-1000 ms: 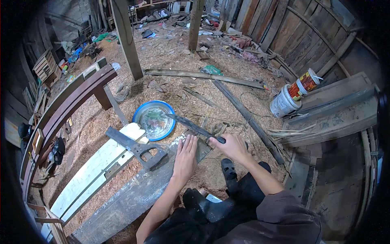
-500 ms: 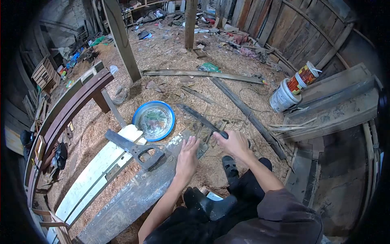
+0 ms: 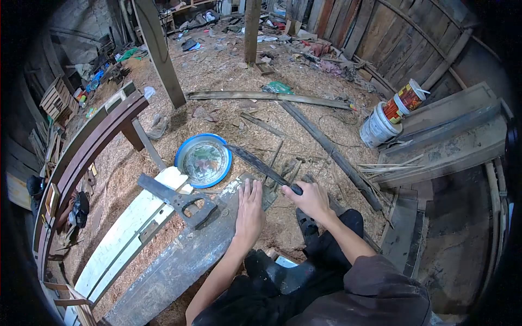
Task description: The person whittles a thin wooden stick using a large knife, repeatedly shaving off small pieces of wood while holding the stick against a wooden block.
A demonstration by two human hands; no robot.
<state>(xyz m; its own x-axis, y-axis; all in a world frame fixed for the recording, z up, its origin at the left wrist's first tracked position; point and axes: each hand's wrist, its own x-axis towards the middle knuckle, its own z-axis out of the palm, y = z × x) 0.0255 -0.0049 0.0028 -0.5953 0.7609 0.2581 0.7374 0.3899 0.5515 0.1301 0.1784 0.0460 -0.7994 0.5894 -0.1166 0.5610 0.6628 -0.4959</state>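
My right hand (image 3: 311,200) is closed around the black handle of a long dark-bladed machete (image 3: 255,162). Its blade slants up to the left, with the tip by the rim of a blue-edged round basin (image 3: 177,156). Flat on a worn grey plank (image 3: 174,266), near its far end, lies my left hand (image 3: 250,213), fingers stretched out and holding nothing. Left of that hand, a hand saw (image 3: 176,200) rests across the plank and a white-painted board (image 3: 122,239). Under the machete's blade, small wood scraps lie partly hidden.
Sawdust and shavings cover the ground. A long beam (image 3: 329,149) lies ahead on the right, and another timber (image 3: 266,96) crosses farther off. Stacked buckets (image 3: 380,127) stand at the right by large boards (image 3: 448,136). A brown wooden frame (image 3: 89,144) curves along the left.
My right hand has shifted slightly right and down relative to the plank, and the machete's tip now sits closer to the basin. My left hand stays on the plank. The view has shifted slightly.
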